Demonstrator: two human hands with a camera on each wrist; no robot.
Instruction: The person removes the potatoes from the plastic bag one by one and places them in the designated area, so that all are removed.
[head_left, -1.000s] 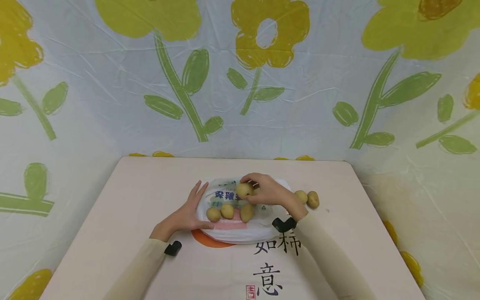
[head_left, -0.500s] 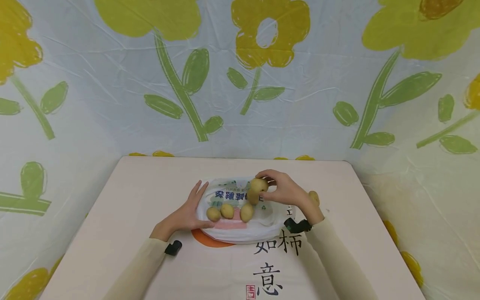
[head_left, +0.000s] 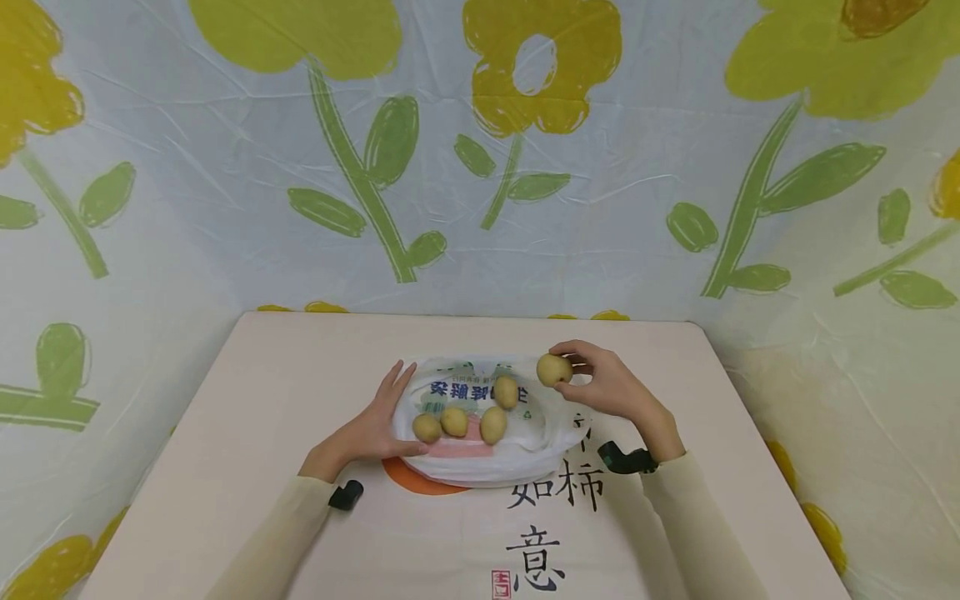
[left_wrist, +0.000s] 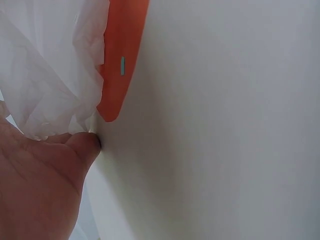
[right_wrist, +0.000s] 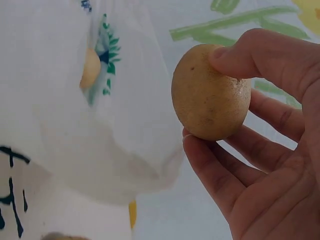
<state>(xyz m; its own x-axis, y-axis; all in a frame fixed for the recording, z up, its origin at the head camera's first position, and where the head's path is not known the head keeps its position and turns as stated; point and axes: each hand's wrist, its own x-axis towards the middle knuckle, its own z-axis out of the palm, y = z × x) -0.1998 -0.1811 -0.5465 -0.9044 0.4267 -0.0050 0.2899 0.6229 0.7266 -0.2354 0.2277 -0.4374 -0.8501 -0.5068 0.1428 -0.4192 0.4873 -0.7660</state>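
A white plastic bag (head_left: 536, 454) with printed lettering lies on the table. Several potatoes (head_left: 493, 426) sit on it, one of them higher up near the blue lettering. My right hand (head_left: 611, 383) pinches a potato (right_wrist: 207, 95) between thumb and fingertips, above the bag's right edge and apart from the bag in the right wrist view. At the bag's left edge, my left hand (head_left: 371, 425) rests with fingers spread and straight. Its thumb (left_wrist: 85, 147) touches the crumpled plastic in the left wrist view; its other fingers are mostly hidden there.
The pale table cover (head_left: 337, 342) bears black characters (head_left: 536, 558) and an orange shape (head_left: 427, 481) partly under the bag. A flower-patterned sheet (head_left: 600, 225) hangs behind and at both sides. The top of another potato (right_wrist: 65, 237) shows at the right wrist view's bottom edge.
My right hand has moved right with its potato, from above the bag's middle to its right edge. That uncovers the upper potato and covers those on the table. The left hand stays put.
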